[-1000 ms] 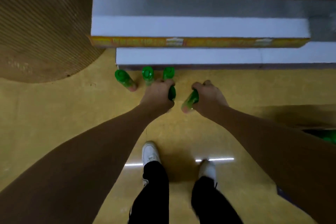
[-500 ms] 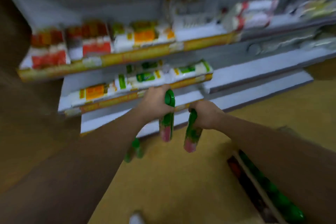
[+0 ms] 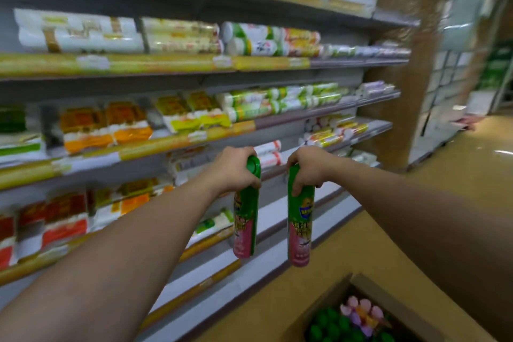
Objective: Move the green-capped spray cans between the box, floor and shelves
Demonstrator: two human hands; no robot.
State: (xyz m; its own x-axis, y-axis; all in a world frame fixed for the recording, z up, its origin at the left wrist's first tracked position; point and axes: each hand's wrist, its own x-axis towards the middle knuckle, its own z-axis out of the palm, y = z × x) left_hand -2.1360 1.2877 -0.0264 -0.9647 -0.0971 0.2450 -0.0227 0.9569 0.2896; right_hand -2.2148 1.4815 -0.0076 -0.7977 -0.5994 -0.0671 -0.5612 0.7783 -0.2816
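- Left hand (image 3: 234,168), forearm reaching in from 7 o'clock, is gripping the upper body of a tall green-and-pink aerosol can (image 3: 245,209) just under its green cap; the can is hanging upright.
- Right hand (image 3: 309,168), forearm entering from 4 o'clock, is clasping a second green-and-pink aerosol can (image 3: 300,219) near its top; the two cans are hanging side by side, apart.
- Both cans are hanging before the white shop shelving (image 3: 249,266); a brown cardboard box (image 3: 388,297) of green-capped cans is lying at 5 o'clock.
- Compared with half a second ago, the hands are sitting higher against the shelves.

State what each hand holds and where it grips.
Left hand grips a green spray can near its cap; right hand grips another can likewise.
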